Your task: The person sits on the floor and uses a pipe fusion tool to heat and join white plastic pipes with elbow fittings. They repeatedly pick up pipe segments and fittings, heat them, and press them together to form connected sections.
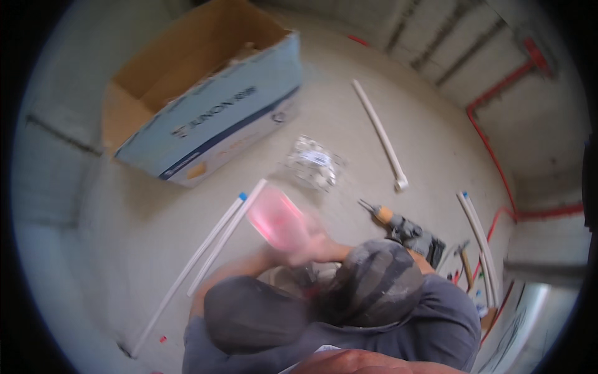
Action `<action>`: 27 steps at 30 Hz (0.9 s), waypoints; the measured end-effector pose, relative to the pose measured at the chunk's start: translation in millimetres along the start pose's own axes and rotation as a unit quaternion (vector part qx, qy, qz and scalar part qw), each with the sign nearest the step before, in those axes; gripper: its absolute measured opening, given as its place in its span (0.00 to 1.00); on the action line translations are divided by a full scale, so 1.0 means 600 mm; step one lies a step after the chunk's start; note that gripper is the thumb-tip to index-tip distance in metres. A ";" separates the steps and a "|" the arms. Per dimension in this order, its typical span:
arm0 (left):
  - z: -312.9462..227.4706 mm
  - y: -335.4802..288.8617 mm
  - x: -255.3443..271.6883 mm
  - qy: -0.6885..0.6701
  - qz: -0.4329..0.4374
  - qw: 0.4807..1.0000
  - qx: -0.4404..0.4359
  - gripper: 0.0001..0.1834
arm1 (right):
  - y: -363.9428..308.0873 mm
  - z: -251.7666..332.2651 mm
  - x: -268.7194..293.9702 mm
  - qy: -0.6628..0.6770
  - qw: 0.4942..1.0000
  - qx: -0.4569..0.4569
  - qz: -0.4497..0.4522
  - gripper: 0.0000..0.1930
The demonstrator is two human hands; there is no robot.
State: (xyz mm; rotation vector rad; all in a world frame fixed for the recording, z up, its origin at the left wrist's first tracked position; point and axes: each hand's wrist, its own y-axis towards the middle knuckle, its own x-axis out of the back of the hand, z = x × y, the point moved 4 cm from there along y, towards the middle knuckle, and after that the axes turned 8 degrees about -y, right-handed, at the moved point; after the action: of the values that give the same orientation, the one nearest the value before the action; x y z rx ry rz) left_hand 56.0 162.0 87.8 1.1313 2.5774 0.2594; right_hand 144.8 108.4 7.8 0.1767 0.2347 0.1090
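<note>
A pink, see-through object (274,215), perhaps a plastic packet, is held up in front of my knees, smeared by motion. Its lower end meets my right hand (316,242), whose blurred fingers appear closed on it. Close by, my left hand (283,254) is mostly hidden behind the pink thing, and its fingers do not show clearly. Left of my hands lie two slim white pipes (215,249), one with a blue end. Beyond my hands rests a clear bag of small white fittings (314,163). A power drill with a long bit (408,232) lies to the right.
A large open carton (212,121) stands at the far left. A white pipe with an elbow (380,134) lies on the floor (349,112) at the far right. Near the right wall are a hammer (465,265), more white pipes (481,243) and red conduit (489,140).
</note>
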 end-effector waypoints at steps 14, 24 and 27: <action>0.101 -0.060 0.103 0.099 -0.212 0.950 0.209 0.12 | -0.046 -0.034 0.526 -0.247 0.886 -0.278 -0.277 0.22; 0.156 -0.053 0.098 0.168 -0.101 0.924 0.327 0.05 | -0.126 -0.106 0.541 -0.604 0.695 -0.296 -0.254 0.25; 0.159 -0.040 0.125 0.199 -0.069 0.920 0.330 0.06 | -0.132 -0.039 0.526 -0.673 0.644 -0.262 -0.253 0.24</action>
State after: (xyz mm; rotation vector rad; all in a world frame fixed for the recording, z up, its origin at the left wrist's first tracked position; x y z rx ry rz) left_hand 25.4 205.4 -24.1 1.1765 3.2150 -0.5109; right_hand 451.3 75.0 -99.2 -0.4265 -1.2704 -0.5318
